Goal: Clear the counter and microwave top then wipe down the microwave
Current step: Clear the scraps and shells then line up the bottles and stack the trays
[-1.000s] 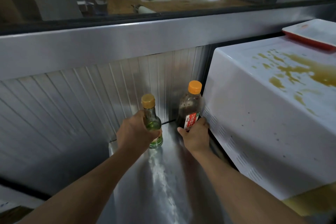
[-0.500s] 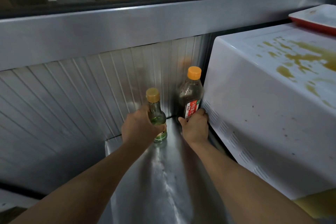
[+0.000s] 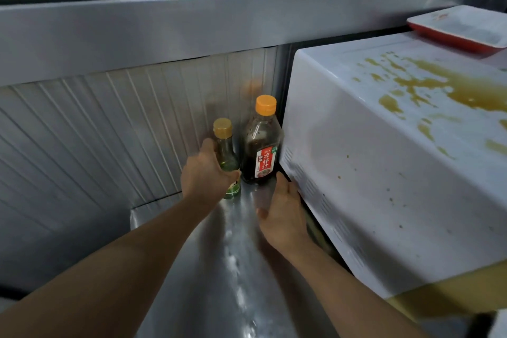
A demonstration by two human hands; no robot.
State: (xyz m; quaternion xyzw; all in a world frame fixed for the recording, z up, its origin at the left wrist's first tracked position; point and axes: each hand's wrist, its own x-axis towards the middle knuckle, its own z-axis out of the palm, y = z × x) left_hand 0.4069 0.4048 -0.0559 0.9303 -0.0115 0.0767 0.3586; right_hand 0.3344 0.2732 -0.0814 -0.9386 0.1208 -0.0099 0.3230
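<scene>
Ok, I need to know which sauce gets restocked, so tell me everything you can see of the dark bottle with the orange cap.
The dark clear-plastic sauce bottle stands upright on the steel counter, capped in orange, with a red label printed in white characters. Dark liquid fills most of it. It stands close beside the white microwave, next to a small green glass bottle. Neither hand grips it.

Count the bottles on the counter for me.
2. A small green bottle, gripped by the left hand, stands by the ribbed wall. A larger dark sauce bottle stands just right of it, beside the microwave. More could be hidden behind the microwave.
</scene>
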